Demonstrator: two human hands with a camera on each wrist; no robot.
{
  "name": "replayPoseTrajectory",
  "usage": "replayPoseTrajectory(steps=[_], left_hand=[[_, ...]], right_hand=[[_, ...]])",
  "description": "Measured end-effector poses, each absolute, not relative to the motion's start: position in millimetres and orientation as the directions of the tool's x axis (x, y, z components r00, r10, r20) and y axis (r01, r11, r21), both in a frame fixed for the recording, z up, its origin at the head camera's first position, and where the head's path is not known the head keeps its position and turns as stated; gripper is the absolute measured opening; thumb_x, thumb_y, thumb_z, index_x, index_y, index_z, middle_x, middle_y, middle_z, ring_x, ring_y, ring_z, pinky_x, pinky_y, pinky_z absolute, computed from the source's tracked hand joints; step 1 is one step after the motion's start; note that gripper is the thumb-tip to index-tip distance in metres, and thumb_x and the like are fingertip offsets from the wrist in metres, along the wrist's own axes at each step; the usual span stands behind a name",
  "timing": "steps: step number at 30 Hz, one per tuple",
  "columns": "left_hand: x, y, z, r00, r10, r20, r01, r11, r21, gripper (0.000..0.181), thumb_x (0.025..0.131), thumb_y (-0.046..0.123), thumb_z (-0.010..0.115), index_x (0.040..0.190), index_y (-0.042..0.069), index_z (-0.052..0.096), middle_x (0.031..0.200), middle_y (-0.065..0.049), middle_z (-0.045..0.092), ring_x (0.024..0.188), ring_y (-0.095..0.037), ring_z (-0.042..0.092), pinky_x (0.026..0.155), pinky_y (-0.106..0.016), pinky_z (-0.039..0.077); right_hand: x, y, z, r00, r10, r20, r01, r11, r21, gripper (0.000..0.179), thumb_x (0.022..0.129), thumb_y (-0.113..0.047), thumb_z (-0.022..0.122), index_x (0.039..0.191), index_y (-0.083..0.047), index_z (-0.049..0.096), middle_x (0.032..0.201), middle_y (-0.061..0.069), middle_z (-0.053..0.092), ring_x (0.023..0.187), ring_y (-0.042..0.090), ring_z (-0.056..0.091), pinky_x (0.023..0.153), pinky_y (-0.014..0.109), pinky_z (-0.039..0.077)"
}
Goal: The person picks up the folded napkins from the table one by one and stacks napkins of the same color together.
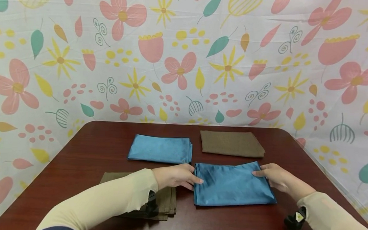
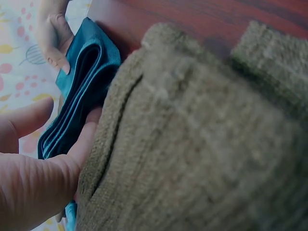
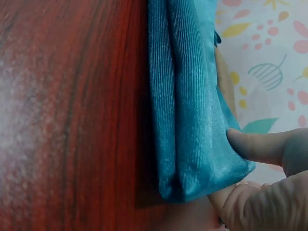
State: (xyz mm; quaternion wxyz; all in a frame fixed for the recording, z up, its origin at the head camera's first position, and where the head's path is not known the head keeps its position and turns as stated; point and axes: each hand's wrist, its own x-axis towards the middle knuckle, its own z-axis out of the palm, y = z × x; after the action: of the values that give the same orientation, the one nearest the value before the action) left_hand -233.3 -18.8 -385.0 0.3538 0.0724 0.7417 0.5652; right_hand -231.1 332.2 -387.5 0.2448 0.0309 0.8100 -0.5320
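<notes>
A folded shiny blue cloth (image 1: 233,187) lies at the front right of the table between the two hands. My left hand (image 1: 175,175) holds its left edge, thumb over the top and fingers at the side; in the left wrist view the stacked layers of the blue cloth (image 2: 94,62) show beside that hand. At the far right corner, my right hand (image 1: 276,177) pinches the fabric, thumb on top. The right wrist view shows the cloth's rounded, ribbed fold (image 3: 192,120), with the fingers partly hidden beneath it.
Behind the left hand sits another folded blue cloth (image 1: 159,148). A folded brown cloth (image 1: 231,143) lies at the back right. Under the left forearm is more folded brown cloth (image 1: 167,202), partly covered. The dark red table (image 1: 94,142) ends at a flower-patterned curtain (image 1: 178,94).
</notes>
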Motion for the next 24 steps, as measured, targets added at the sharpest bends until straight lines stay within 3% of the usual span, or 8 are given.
replayPoseTrajectory(steps=[3, 7, 8, 10, 12, 14, 16, 24], left_hand=[[-232.5, -17.2, -386.0, -0.723, 0.523, -0.452, -0.308, 0.343, 0.888, 0.082, 0.090, 0.006, 0.069, 0.151, -0.010, 0.015, 0.156, -0.028, 0.022, 0.130, -0.043, 0.046, 0.097, -0.049, 0.051], [-233.4, -17.5, -387.2, -0.701, 0.547, -0.457, -0.323, 0.328, 0.888, 0.080, 0.091, 0.003, 0.066, 0.150, -0.012, 0.013, 0.156, -0.029, 0.021, 0.128, -0.042, 0.049, 0.093, -0.047, 0.054], [-233.6, -17.8, -387.2, -0.697, 0.552, -0.457, -0.325, 0.325, 0.888, 0.079, 0.091, 0.003, 0.065, 0.150, -0.012, 0.014, 0.155, -0.029, 0.023, 0.128, -0.042, 0.049, 0.092, -0.047, 0.054], [-233.5, -18.4, -387.2, -0.692, 0.559, -0.456, -0.329, 0.318, 0.889, 0.078, 0.092, 0.003, 0.064, 0.150, -0.012, 0.014, 0.156, -0.028, 0.023, 0.129, -0.042, 0.048, 0.092, -0.047, 0.054], [-232.6, -19.1, -386.6, -0.696, 0.556, -0.454, -0.330, 0.314, 0.890, 0.078, 0.092, 0.003, 0.065, 0.150, -0.012, 0.015, 0.156, -0.028, 0.023, 0.130, -0.042, 0.047, 0.092, -0.046, 0.054], [-231.7, -19.8, -386.7, -0.706, 0.544, -0.453, -0.331, 0.312, 0.891, 0.078, 0.091, 0.002, 0.065, 0.149, -0.013, 0.015, 0.155, -0.029, 0.023, 0.131, -0.043, 0.046, 0.092, -0.047, 0.054], [-230.6, -20.7, -386.6, -0.720, 0.525, -0.454, -0.334, 0.311, 0.890, 0.079, 0.090, 0.001, 0.066, 0.149, -0.013, 0.015, 0.154, -0.030, 0.024, 0.131, -0.043, 0.045, 0.091, -0.047, 0.054], [-230.2, -26.2, -383.4, -0.766, 0.464, -0.445, -0.354, 0.273, 0.895, 0.077, 0.091, 0.001, 0.064, 0.148, -0.015, 0.015, 0.148, -0.033, 0.033, 0.130, -0.044, 0.045, 0.094, -0.047, 0.053]], right_hand=[[-231.9, 334.0, -388.8, -0.867, -0.221, -0.447, 0.334, 0.408, -0.850, 0.077, 0.098, -0.016, 0.057, 0.145, 0.022, 0.008, 0.134, 0.030, 0.050, 0.109, 0.023, 0.061, 0.090, 0.044, 0.054], [-232.8, 335.5, -389.4, -0.853, -0.219, -0.475, 0.359, 0.414, -0.836, 0.087, 0.100, -0.020, 0.055, 0.146, 0.019, -0.007, 0.151, 0.040, 0.011, 0.125, 0.033, 0.049, 0.096, 0.045, 0.050], [-232.4, 335.9, -389.4, -0.852, -0.211, -0.479, 0.368, 0.411, -0.834, 0.088, 0.100, -0.020, 0.055, 0.146, 0.018, -0.008, 0.151, 0.040, 0.012, 0.124, 0.032, 0.050, 0.095, 0.044, 0.050], [-230.8, 336.9, -389.3, -0.852, -0.206, -0.481, 0.375, 0.401, -0.836, 0.085, 0.099, -0.021, 0.056, 0.147, 0.018, -0.002, 0.145, 0.036, 0.033, 0.117, 0.028, 0.056, 0.092, 0.042, 0.052], [-228.5, 337.6, -389.0, -0.854, -0.210, -0.476, 0.372, 0.392, -0.841, 0.079, 0.099, -0.021, 0.057, 0.148, 0.018, 0.009, 0.129, 0.025, 0.055, 0.106, 0.022, 0.062, 0.088, 0.040, 0.055], [-226.8, 337.9, -388.5, -0.854, -0.217, -0.473, 0.372, 0.381, -0.846, 0.072, 0.098, -0.021, 0.058, 0.146, 0.017, 0.019, 0.109, 0.010, 0.066, 0.094, 0.016, 0.066, 0.084, 0.038, 0.056], [-226.0, 337.9, -387.7, -0.850, -0.230, -0.475, 0.370, 0.381, -0.847, 0.070, 0.098, -0.022, 0.058, 0.145, 0.016, 0.024, 0.101, 0.004, 0.068, 0.091, 0.016, 0.066, 0.082, 0.038, 0.057], [-227.0, 337.9, -382.3, -0.844, -0.232, -0.483, 0.384, 0.368, -0.847, 0.081, 0.100, -0.025, 0.055, 0.151, 0.011, 0.003, 0.109, 0.006, 0.064, 0.095, 0.018, 0.065, 0.083, 0.041, 0.056]])
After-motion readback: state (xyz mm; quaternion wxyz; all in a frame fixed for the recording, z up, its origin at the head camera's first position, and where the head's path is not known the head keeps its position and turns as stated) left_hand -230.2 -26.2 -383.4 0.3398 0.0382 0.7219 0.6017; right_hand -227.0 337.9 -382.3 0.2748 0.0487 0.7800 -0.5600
